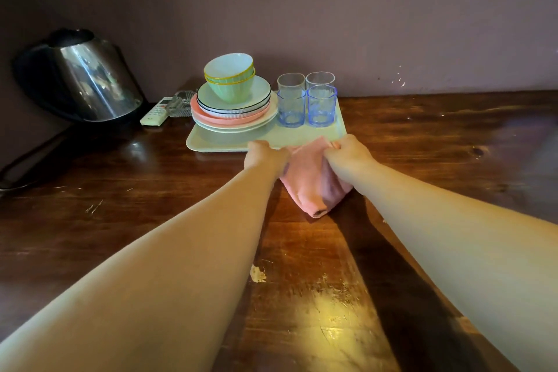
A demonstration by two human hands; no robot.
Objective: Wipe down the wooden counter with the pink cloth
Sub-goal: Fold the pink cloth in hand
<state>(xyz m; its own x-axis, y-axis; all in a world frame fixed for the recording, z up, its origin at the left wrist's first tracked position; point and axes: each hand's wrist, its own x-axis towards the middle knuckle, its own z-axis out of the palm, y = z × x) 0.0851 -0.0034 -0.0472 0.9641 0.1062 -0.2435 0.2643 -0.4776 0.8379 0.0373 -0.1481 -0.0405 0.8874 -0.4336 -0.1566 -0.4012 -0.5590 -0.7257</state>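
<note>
Head view. Both forearms reach forward over the wooden counter (302,296). The left hand (265,157) and the right hand (350,157) each grip the upper edge of the pink cloth (311,184), fingers curled round the fabric. The cloth hangs folded between the two hands; its lower corner meets the counter surface just in front of the pale green tray (217,140).

On the tray: a stack of plates (235,113), white and pink, carrying two nested green bowls (231,75) with yellow rims. Beside the stack, four clear glasses (306,100) stand upright in a tight group, the front two tinted blue.

Left of the tray lie a white remote control (155,113) and a glass ashtray (179,104), close together. Further left stands a steel kettle (81,75) on a black base. The counter shows scratches and worn patches near the camera.
</note>
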